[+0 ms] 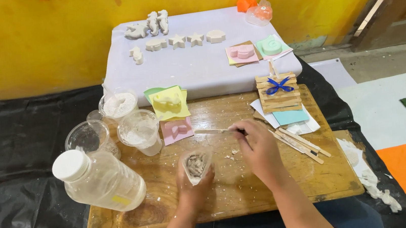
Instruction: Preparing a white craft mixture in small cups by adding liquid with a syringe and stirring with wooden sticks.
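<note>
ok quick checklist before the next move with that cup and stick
1. Left hand grips the squeezed plastic cup: ok.
2. Cup mouth faces the camera, grey-white paste inside visible: ok.
3. Right hand holds the flat wooden stick by one end: ok.
4. Stick tip is outside the cup, over the wooden board: ok.
5. Pink mould lies flat on the board, within reach: ok; whether it is already filled: cannot tell.
6. Board free of spills: not ok, white crumbs scattered around the cup.

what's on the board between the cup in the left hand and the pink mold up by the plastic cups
Only bare wooden board with white specks lies between the squeezed cup and the pink mold, in the head view.
</note>
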